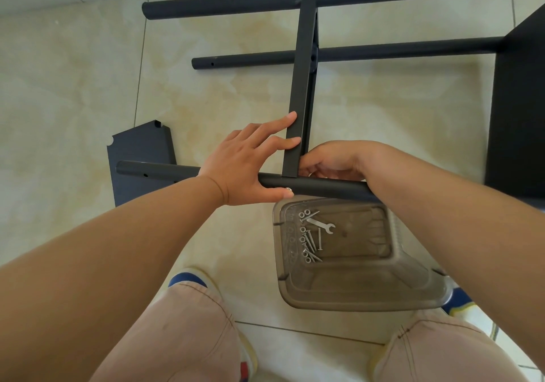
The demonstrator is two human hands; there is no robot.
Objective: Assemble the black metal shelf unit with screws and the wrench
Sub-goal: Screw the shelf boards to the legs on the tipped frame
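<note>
The left hand (247, 163), fingers straight, steadies the shelf panel (298, 110) and near pole (318, 187) above the tray (365, 296). The right hand (333, 160) curls behind the joint, contents hidden. Keep holes aligned while seating the screw (288, 189).

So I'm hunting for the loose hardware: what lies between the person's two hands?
In the head view, the upright edge of the black shelf panel stands between the left hand and right hand, meeting the black pole at the joint.
</note>
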